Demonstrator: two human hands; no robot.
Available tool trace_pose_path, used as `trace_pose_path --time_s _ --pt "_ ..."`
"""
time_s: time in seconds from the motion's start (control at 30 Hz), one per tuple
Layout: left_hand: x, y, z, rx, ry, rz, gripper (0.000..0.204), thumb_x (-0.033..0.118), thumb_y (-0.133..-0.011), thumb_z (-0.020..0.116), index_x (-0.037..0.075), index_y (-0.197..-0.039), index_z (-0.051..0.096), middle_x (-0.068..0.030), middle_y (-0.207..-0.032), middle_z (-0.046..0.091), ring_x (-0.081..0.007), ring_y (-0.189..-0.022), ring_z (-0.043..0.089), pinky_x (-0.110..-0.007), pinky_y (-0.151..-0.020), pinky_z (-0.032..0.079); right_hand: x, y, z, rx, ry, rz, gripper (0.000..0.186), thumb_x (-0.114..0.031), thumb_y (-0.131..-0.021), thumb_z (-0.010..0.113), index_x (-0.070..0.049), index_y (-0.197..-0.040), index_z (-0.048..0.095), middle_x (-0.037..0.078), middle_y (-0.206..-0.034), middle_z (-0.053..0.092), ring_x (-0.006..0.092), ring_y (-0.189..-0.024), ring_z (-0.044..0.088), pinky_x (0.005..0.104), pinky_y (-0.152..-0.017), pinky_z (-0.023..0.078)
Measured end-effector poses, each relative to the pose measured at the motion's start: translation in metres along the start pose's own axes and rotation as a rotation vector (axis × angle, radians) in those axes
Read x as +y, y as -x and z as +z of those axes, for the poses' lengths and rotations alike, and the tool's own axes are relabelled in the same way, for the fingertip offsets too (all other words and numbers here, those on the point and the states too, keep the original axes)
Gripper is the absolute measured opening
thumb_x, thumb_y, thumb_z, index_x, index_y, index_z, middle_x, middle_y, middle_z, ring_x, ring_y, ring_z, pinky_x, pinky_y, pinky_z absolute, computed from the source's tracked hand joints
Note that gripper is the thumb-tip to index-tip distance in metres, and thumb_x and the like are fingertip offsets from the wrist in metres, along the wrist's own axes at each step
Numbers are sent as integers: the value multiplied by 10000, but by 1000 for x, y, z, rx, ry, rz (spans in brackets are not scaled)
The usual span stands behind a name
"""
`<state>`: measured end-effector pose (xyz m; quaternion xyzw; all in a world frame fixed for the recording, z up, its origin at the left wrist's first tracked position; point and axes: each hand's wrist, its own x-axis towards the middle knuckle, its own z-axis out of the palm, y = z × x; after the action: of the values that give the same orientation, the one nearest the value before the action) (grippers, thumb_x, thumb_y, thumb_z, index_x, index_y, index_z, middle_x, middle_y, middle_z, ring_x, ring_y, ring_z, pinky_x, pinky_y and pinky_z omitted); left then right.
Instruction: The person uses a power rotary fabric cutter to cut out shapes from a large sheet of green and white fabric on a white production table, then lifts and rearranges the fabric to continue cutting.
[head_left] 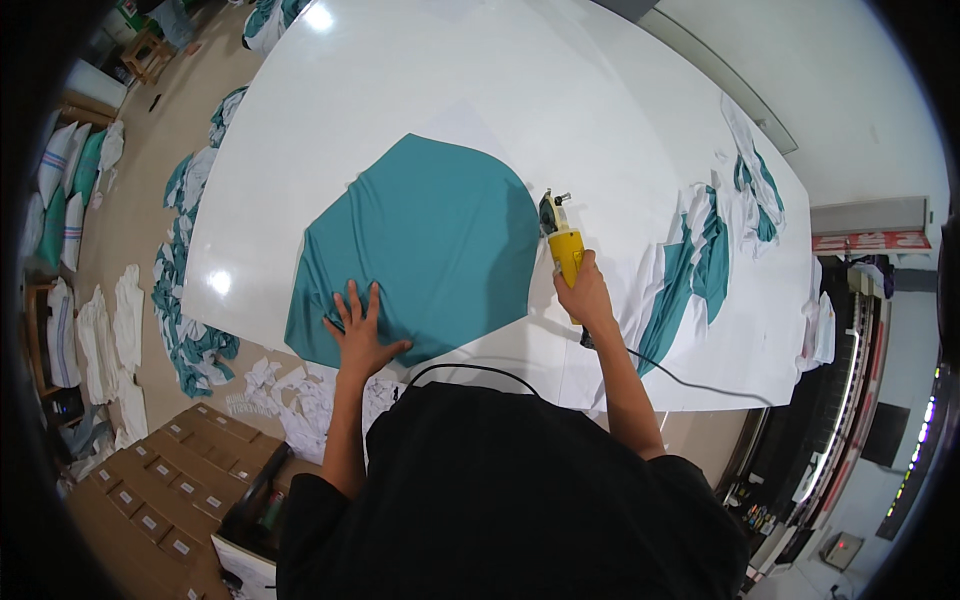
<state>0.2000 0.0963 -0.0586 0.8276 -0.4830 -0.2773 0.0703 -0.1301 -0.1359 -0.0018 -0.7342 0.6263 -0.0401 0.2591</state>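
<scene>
Creased teal cloth (430,235) under spread left grip (362,342); right grip (588,298) holds yellow, seemingly bladed tool (567,250).

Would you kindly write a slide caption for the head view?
Left hand spread on teal fabric on a white table; right hand holding a corded yellow tool.

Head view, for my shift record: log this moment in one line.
left hand: spread on teal fabric | right hand: gripping yellow power tool | tool: beside fabric's right edge | fabric: on white table
</scene>
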Motion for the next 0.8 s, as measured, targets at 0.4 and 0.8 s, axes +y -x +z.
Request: trace_pose_path --time_s 0.4,0.8 --pt "6 -1 -3 -8 14 -53 1363 486 -526 949 269 -1647 205 -150 -1729 -5 -459 -1567 -52 -776 -1142 -13 6 -49 -19 -88 65 -141 541 -282 -909 681 45 -1219 381 355 -1090 625 520 -975 652 556 -832 546" --pt "12 -2 -6 -16 30 -79 1387 447 -508 963 262 -1651 198 -141 -1731 3 -440 -1573 -44 -756 -1157 -26 0 -95 -37 -179 114 -281 531 -265 -901 679 37 -1215 375 341 -1074 633 512 -944 661 554 -803 556"
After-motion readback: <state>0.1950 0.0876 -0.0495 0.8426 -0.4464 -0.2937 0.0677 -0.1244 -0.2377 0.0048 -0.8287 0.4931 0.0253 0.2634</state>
